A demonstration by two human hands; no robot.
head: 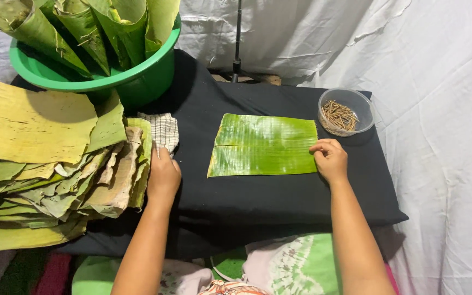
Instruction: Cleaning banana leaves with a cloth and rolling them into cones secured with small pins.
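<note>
We look down on a low counter (279, 202) draped in black cloth, with white sheeting hung behind it. A rectangular piece of green banana leaf (263, 145) lies flat near the middle of the black cloth, with a split running in from its left edge. The right hand (330, 159) rests at the leaf's right edge, fingers curled in a loose grip, fingertips touching the leaf's border; we cannot tell whether it pinches the edge or only presses it down. The left hand (163, 177) lies flat at the right side of a tall stack of leaf pieces (55, 191), yellowed and green, its grip released, fingertips touching a checked cloth (162, 131) that sits between the stack and the flat leaf. The stack fills the left part of the view, a large pale yellow leaf sheet (28, 123) on top of it. Behind the stack stands a green plastic basin (154, 65) holding rolled leaf cones (99, 27) upright. Just beyond the right hand, at the far right corner of the counter, sits a small clear bowl (346, 112) of short thin wooden sticks (338, 116), just beside the flat leaf's upper right corner.
</note>
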